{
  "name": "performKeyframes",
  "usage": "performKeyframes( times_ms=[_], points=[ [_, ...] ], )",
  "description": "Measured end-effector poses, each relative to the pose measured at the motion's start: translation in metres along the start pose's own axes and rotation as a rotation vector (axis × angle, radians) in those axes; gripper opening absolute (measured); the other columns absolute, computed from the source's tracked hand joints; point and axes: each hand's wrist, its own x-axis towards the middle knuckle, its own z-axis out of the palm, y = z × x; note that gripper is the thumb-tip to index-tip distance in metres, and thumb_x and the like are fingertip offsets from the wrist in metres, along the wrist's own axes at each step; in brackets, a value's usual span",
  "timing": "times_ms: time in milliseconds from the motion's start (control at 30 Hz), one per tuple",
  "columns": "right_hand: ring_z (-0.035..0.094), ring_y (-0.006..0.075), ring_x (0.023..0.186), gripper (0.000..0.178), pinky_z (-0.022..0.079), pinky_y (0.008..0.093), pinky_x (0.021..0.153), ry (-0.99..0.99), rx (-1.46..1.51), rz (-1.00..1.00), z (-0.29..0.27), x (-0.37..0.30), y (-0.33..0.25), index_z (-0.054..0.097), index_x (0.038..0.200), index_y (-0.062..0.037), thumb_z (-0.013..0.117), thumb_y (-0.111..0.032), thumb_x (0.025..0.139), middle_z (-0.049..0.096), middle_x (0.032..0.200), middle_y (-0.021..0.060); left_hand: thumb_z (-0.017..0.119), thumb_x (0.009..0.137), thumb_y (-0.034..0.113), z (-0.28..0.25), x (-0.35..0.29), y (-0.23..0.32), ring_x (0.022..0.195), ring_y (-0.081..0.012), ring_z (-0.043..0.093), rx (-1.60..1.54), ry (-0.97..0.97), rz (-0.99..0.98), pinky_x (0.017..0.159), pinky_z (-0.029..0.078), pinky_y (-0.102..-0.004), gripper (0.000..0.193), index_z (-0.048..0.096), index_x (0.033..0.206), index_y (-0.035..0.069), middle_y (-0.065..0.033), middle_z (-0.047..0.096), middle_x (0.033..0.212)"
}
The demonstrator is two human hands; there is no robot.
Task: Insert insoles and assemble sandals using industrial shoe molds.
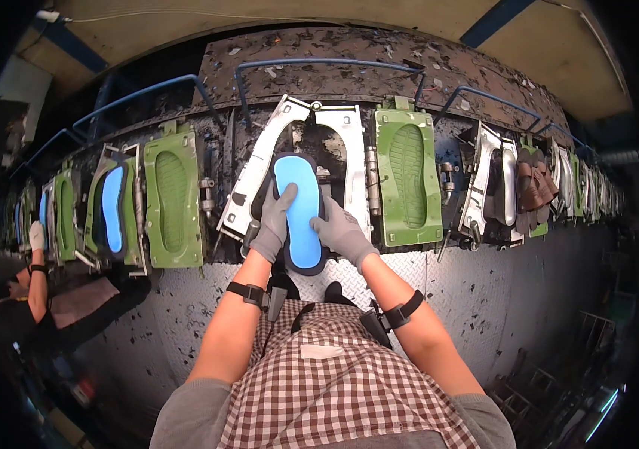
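Observation:
Between my two gloved hands is a shoe sole (300, 213) with a bright blue face and a dark rim, held lengthwise over the front of an opened silver mould frame (259, 161). My left hand (274, 224) grips its left edge, thumb lying on the blue face. On the opposite edge, my right hand (342, 232) is closed with its thumb on the blue too. The fingers of both hands are partly hidden beneath the sole. Just right of the frame lies a green mould half (407, 176) with a sole-shaped hollow.
More green mould plates (172, 198) line the bench on both sides, one with another blue sole (113, 209). Brown sandal uppers (536, 183) sit at the right. Blue rails (327, 62) run behind, before a scrap-littered surface. Another person (24, 292) works at the far left.

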Motion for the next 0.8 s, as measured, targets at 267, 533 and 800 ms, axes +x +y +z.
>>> performKeyframes(
  times_ms=[267, 533, 800],
  points=[
    [0.057, 0.0142, 0.061, 0.076, 0.049, 0.0335, 0.06, 0.415, 0.112, 0.057, 0.019, -0.021, -0.007, 0.039, 0.159, -0.006, 0.064, -0.013, 0.086, 0.054, 0.07, 0.0054, 0.076, 0.093, 0.02, 0.033, 0.022, 0.02, 0.12, -0.02, 0.06, 0.086, -0.104, 0.041, 0.103, 0.051, -0.0327, 0.08, 0.035, 0.159, 0.0, -0.0129, 0.058, 0.141],
    [0.07, 0.0379, 0.099, 0.065, 0.054, 0.0497, 0.087, 0.543, -0.121, -0.017, -0.045, 0.048, -0.013, 0.042, 0.157, -0.0263, 0.053, -0.021, 0.093, 0.071, 0.119, 0.0186, 0.073, 0.097, 0.022, 0.072, 0.089, 0.023, 0.117, -0.0205, 0.059, 0.07, -0.045, 0.188, 0.1, 0.051, -0.0341, 0.076, 0.033, 0.159, 0.002, -0.01, 0.058, 0.136],
    [0.071, 0.025, 0.106, 0.044, 0.053, 0.0361, 0.097, 0.576, 0.18, 0.095, -0.116, -0.028, 0.05, 0.062, 0.14, -0.0092, 0.06, -0.025, 0.099, 0.072, 0.115, 0.0152, 0.063, 0.105, 0.025, 0.074, 0.008, -0.002, 0.133, -0.0251, 0.048, 0.365, 0.088, 0.056, 0.114, 0.039, -0.0381, 0.072, 0.025, 0.159, -0.004, -0.0173, 0.045, 0.152]
  ],
)
